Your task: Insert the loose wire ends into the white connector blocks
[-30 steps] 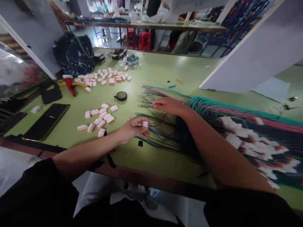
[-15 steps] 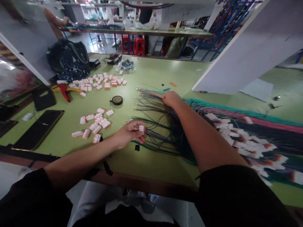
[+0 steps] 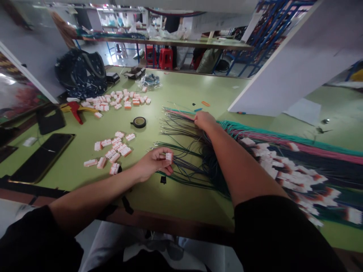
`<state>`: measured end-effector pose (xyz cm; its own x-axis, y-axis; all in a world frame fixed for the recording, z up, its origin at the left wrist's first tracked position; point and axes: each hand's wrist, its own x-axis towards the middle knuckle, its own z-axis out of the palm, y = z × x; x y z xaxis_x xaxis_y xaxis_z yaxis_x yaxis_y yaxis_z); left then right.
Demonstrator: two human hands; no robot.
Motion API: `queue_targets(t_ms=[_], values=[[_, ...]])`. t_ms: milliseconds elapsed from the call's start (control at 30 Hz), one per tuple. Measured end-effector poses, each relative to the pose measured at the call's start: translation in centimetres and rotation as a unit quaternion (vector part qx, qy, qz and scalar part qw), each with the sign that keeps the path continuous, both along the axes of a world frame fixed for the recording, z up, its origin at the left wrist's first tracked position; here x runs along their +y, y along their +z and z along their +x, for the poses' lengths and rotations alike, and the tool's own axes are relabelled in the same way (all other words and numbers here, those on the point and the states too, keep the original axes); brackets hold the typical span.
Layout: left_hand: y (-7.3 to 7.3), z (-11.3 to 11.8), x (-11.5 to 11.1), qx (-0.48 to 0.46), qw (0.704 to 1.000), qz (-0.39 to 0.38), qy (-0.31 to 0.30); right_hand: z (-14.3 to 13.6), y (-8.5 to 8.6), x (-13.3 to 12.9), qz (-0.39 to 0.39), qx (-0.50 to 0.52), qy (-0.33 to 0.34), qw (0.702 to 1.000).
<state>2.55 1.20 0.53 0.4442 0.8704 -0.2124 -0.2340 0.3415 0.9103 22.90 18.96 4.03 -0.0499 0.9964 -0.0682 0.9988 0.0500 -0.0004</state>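
Observation:
Between the fingers of my left hand (image 3: pixel 155 163) is a small white and orange connector (image 3: pixel 169 157), held above the green table. My right hand (image 3: pixel 204 120) reaches farther forward, its fingers closed at the pink wires (image 3: pixel 181 113); the fingertips are partly hidden, so their exact grip is unclear. Dark wires (image 3: pixel 181 132) with bare metal ends fan out to the left below it. Green wires (image 3: pixel 195 183) run near my left hand. Under and beside my right forearm lies a heap of connectors (image 3: pixel 283 166) on the wire bundles.
Loose connectors (image 3: pixel 116 145) lie left of my left hand, with more (image 3: pixel 113 100) behind. Also on the table are black tape (image 3: pixel 138 122), red and yellow pliers (image 3: pixel 76 110), a phone (image 3: pixel 42 158) and a dark bag (image 3: pixel 81 71). A white panel (image 3: pixel 283 64) slants at right.
The whole view has shifted slightly. Both hands keep nearly the same places, with the connector still in my left hand.

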Motion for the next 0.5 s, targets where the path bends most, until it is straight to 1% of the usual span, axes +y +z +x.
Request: queue_targets(t_ms=[100, 167, 233, 267, 300, 333, 400, 433, 467, 500], values=[[-0.1, -0.1, 0.0, -0.002, 1.000, 0.002, -0.002, 0.7, 0.4, 0.1, 0.018, 0.025, -0.010, 0.999], [-0.2, -0.1, 0.0, -0.004, 1.000, 0.004, -0.003, 1.3, 0.6, 0.3, 0.055, 0.078, -0.054, 0.994], [-0.2, -0.1, 0.0, -0.005, 1.000, 0.006, -0.004, 1.8, 0.8, 0.3, 0.099, 0.136, -0.114, 0.979], [-0.3, -0.1, 0.0, -0.005, 1.000, 0.005, -0.004, 1.9, 0.8, 0.3, 0.119, 0.166, -0.133, 0.970], [-0.3, -0.1, 0.0, -0.005, 1.000, 0.004, -0.003, 1.9, 0.7, 0.2, 0.132, 0.195, -0.136, 0.962], [-0.3, -0.1, 0.0, -0.005, 1.000, 0.002, -0.003, 1.8, 0.7, 0.0, 0.133, 0.229, -0.119, 0.957], [-0.2, -0.1, 0.1, -0.007, 1.000, -0.003, -0.002, 1.6, 0.7, -0.5, 0.102, 0.302, -0.045, 0.947], [-0.2, -0.1, 0.1, -0.008, 1.000, -0.004, -0.002, 1.5, 0.8, -0.8, 0.078, 0.323, -0.008, 0.943], [-0.2, -0.1, 0.1, -0.009, 1.000, -0.005, -0.003, 1.5, 1.0, -1.2, 0.061, 0.318, 0.017, 0.946], [-0.2, -0.1, 0.1, -0.011, 1.000, -0.005, -0.004, 1.5, 1.3, -1.6, 0.066, 0.293, 0.021, 0.953]])
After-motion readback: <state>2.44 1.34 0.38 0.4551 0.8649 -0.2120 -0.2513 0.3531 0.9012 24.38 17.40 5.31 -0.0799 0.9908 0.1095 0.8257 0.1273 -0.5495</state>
